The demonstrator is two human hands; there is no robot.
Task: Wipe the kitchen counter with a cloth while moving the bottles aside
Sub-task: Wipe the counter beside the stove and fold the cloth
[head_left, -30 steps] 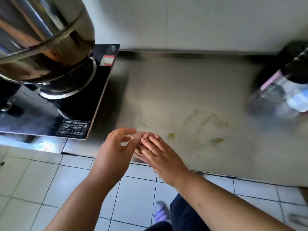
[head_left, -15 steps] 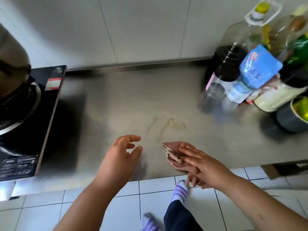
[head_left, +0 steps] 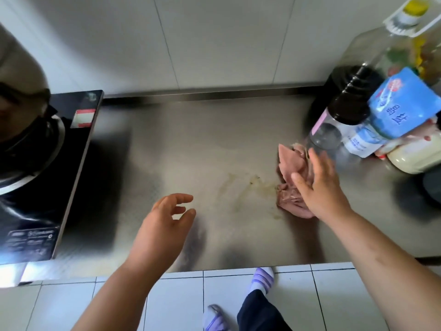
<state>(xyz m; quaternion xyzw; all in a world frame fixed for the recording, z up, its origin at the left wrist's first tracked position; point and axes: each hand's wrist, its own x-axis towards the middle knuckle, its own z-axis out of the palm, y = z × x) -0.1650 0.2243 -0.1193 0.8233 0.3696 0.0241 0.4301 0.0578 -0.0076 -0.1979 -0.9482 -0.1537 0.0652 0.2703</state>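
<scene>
From my remote feed: steel counter (head_left: 191, 144), w/ yellowish smears (head_left: 248, 185) mid-surface. Pink cloth (head_left: 292, 177) lies crumpled on counter, right of centre, its near edge touching the smears. R hand (head_left: 324, 187) sits flat over cloth's right part, fingers spread and straight, not curled round it; I can't tell if palm presses it. L hand (head_left: 164, 223) hovers over counter's front, fingers loosely curved and apart, holding nothing.

Bottles (head_left: 372, 111) clustered at right rear corner: a dark-capped clear one (head_left: 334, 130) nearest cloth, just beside R fingertips (head_left: 312, 155); a blue-label one (head_left: 405, 108) leaning behind it; a tall clear one w/ yellow cap (head_left: 403, 27) at the wall; a cream one (head_left: 415, 154) at right edge. Frame blurred there, labels unreadable.

Black cooktop (head_left: 47, 187) on counter's left end, steel pot (head_left: 21, 75) on it. Floor tiles and a slippered foot (head_left: 262, 280) below counter edge.
</scene>
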